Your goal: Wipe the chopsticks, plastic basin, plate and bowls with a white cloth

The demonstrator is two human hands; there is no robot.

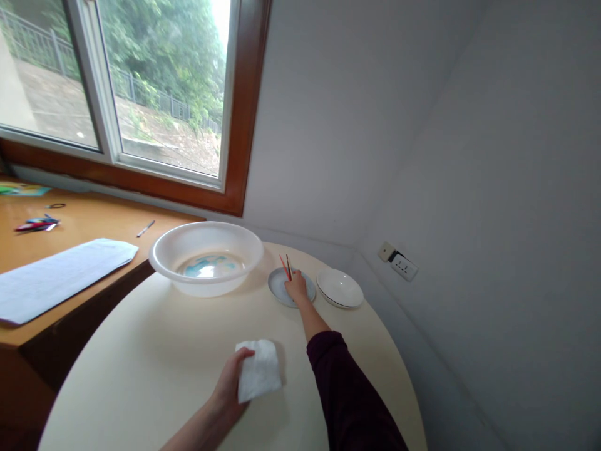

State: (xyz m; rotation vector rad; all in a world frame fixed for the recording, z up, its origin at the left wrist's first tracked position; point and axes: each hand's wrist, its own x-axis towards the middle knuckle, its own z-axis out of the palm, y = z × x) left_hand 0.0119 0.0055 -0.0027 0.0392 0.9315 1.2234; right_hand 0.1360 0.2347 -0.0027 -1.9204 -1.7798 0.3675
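My left hand pinches a folded white paper towel above the near part of the round table, thumb on top of it. Farther off, my right hand reaches over a grey plate. Its fingers are closed around a few thin sticks, one red and others wood-coloured or dark, that look like chopsticks. They point up and away from me, and their lower ends are hidden by the hand. Just right of the grey plate are stacked white plates.
A large translucent basin with blue patches showing in its bottom stands on the cream round table. The wooden desk at left bears paper sheets, a pen and several pens in a pile. A wall socket is at right.
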